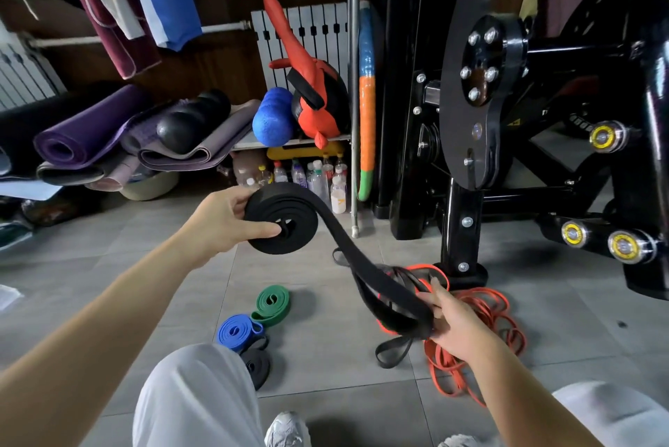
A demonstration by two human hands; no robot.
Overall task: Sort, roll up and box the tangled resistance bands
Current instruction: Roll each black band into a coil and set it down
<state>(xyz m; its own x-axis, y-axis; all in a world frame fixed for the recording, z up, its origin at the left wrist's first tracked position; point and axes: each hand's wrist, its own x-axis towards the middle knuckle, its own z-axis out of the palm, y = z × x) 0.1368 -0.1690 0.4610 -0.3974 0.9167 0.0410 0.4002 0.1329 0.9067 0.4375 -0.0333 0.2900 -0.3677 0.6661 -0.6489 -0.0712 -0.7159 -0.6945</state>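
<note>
Over floor | step: rolling black band (282, 222) | L hand (224, 218) grips coil, R hand (452, 320) holds tail | next: wind on, keep taut

Soft even daylight, wide-angle edge distortion, blurred corners

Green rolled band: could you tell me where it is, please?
Head view, lower centre: the green rolled band lies on the floor beside the blue roll, left of the orange tangle.
</note>
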